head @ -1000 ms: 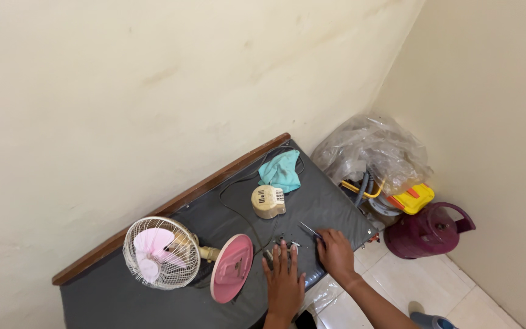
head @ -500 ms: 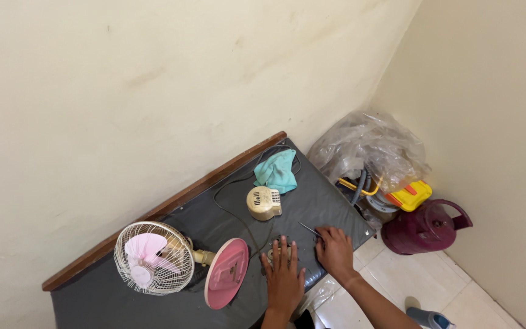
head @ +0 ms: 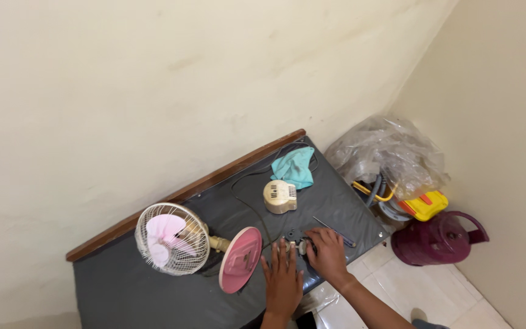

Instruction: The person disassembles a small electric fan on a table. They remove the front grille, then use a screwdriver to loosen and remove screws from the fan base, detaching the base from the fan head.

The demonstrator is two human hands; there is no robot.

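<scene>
The small dark part (head: 293, 235) lies just beyond the flat, spread left hand (head: 282, 281) – the right hand (head: 327, 256) is nearer, fingers curled beside it, grip unclear.

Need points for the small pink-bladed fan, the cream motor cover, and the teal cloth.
small pink-bladed fan (head: 171, 239), head view, on its white wire cage.
cream motor cover (head: 279, 196), head view, middle of its vented shell.
teal cloth (head: 296, 167), head view, centre of the crumpled fabric.

Left hand (head: 282, 281) flat, fingers (head: 282, 251) spread — right hand (head: 327, 256) curled, fingertips down
</scene>
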